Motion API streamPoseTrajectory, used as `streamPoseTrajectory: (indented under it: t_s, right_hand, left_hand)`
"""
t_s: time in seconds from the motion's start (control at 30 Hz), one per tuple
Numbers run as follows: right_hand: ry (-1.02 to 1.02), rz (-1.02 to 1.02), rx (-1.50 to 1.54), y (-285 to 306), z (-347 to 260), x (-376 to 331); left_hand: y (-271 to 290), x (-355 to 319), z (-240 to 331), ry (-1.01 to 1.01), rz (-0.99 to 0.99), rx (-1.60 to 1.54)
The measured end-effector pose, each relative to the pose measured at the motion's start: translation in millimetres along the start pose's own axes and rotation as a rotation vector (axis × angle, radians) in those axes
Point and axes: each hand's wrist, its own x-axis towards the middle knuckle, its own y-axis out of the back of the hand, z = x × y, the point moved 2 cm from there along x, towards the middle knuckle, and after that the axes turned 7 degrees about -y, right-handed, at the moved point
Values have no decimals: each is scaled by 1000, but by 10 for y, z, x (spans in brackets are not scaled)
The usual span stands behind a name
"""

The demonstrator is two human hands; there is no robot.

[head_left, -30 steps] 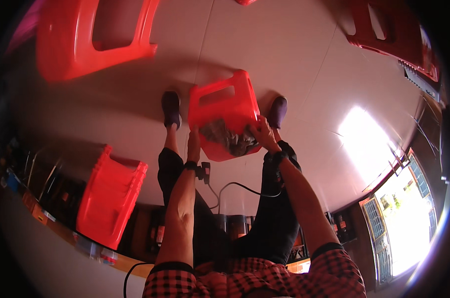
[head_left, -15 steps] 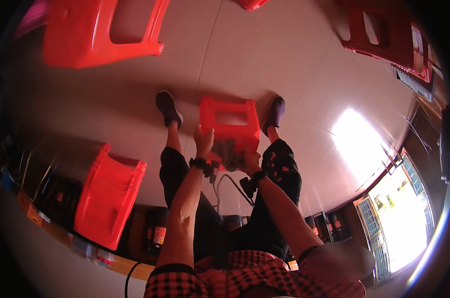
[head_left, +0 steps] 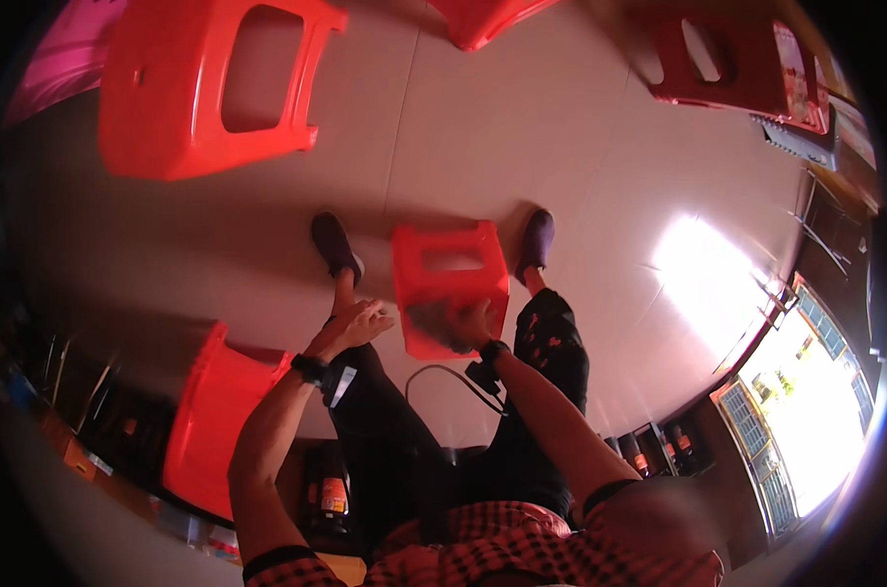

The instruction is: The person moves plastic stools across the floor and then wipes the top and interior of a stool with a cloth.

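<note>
A small red plastic stool (head_left: 443, 286) rests on the floor between my feet, its side with a rectangular opening facing away from me. My right hand (head_left: 475, 323) presses a dark grey cloth (head_left: 436, 325) against the stool's near face, fingers curled over it and slightly blurred. Left of the stool, my left hand (head_left: 354, 327) is held in the air above my left leg, with its fingers stretched out and nothing in it. Each wrist wears a dark strap, and a thin dark cable (head_left: 416, 380) loops below the stool.
A larger red stool (head_left: 155, 98) lies at the far left, beside a pink object (head_left: 67, 59). Another red piece (head_left: 487, 22) shows at the top edge. A dark red stool (head_left: 727, 73) is far right. Near left lies a red stool (head_left: 204, 430); a bright barred opening (head_left: 796, 411) is right.
My left hand has let go of the stool's side and moved left and down. The right hand remains at the cloth on the stool. The view has shifted slightly.
</note>
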Motion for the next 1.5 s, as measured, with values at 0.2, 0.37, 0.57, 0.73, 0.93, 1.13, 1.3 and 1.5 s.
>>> streamPoseTrajectory:
  t_s: [0.2,0.37,0.57,0.73,0.93,1.13,1.3,1.5]
  right_hand:
    - [-24,372,-70,-73,308,80]
    - [296,-182,-168,947,-155,-250]
    - [613,-550,-1218,1874,622,108]
    - [128,-671,-847,2460,21,-490]
    - [568,-253,-647,2658,74,-599]
    - [301,-18,-1106,3068,130,-426]
    - [62,-151,-1237,3430,-174,-420]
    - [166,-418,-1044,3522,-780,-859]
  left_hand:
    - [14,-1134,953,161,47,540]
    - [-558,-1732,628,-334,61,1453]
    - [-580,-1244,1043,97,31,534]
    - [-680,-933,810,-2,228,616]
    - [-671,-696,756,-92,230,564]
    - [-337,-795,1612,-148,104,199]
    - [-165,-823,1752,-153,17,171]
    - [-259,-793,1722,-224,72,404]
